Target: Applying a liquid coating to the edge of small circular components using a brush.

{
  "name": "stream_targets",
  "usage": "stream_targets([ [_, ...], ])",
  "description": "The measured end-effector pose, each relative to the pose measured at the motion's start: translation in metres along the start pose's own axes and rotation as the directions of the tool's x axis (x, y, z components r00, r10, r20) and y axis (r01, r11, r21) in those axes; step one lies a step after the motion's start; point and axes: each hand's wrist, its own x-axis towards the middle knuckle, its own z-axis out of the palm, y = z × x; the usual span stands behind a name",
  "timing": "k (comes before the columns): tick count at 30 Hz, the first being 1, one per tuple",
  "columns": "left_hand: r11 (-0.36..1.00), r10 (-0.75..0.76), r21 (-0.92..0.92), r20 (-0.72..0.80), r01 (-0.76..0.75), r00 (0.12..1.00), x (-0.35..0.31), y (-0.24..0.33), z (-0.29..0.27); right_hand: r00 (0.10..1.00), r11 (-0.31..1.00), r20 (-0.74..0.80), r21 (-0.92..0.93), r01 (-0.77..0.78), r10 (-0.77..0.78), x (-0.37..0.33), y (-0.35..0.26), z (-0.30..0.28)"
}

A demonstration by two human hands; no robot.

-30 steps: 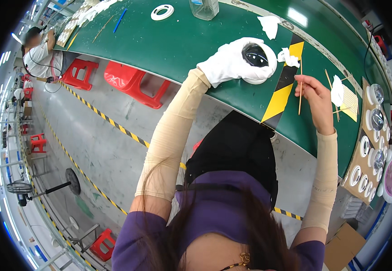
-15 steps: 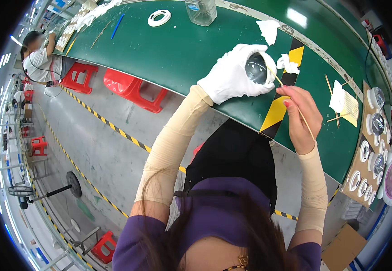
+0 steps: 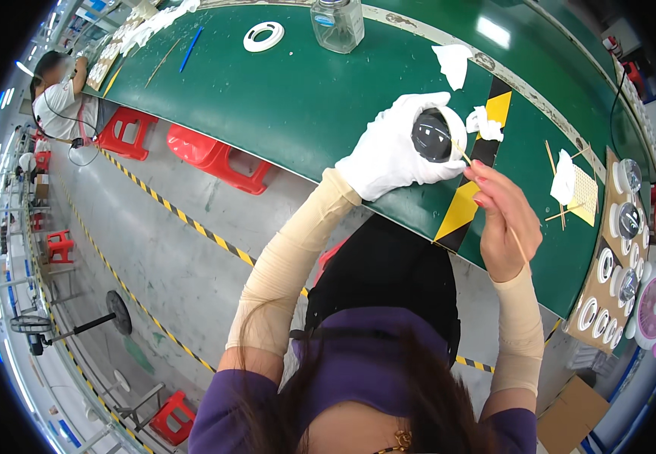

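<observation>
Currently, in hand: one glossy dark dome (image 3: 431, 136) in a white housing (image 3: 460, 130), held above the near edge of the green worktop (image 3: 297, 91), just left of the striped tape (image 3: 460, 208). Left hand (image 3: 392, 151), white-gloved: fingers wrapped round the housing. Right hand (image 3: 511, 223), bare: pinching a thin wooden stick (image 3: 521, 250), tip at the housing's rim; contact too fine to tell.

Step, by appearance: stick work along the seam. Next move, as judged: a steady dome and light tip pressure.

Worktop, far edge: clear jar (image 3: 337, 29), flat white ring (image 3: 251, 41), white tissue (image 3: 453, 64). Toward the right end: yellow pad (image 3: 585, 193), loose sticks; beyond, a cardboard sheet (image 3: 598, 290) of domes and rings.

Room: red stools (image 3: 127, 135) along the near edge; co-worker (image 3: 59, 110), seated at the left end.
</observation>
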Motion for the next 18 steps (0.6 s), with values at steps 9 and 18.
stream_targets([
  [9, 0.995, -0.059, 0.076, -0.088, 0.066, 0.994, -0.005, 0.009, 0.006, 0.915, 0.921, 0.115, -0.083, -0.38, 0.388, 0.016, -0.013, -0.021],
  [18, 0.992, -0.116, 0.028, -0.145, 0.121, 0.983, -0.011, 0.007, 0.014, 0.851, 0.563, 0.334, 0.642, -0.521, 0.406, 0.015, -0.013, -0.011],
])
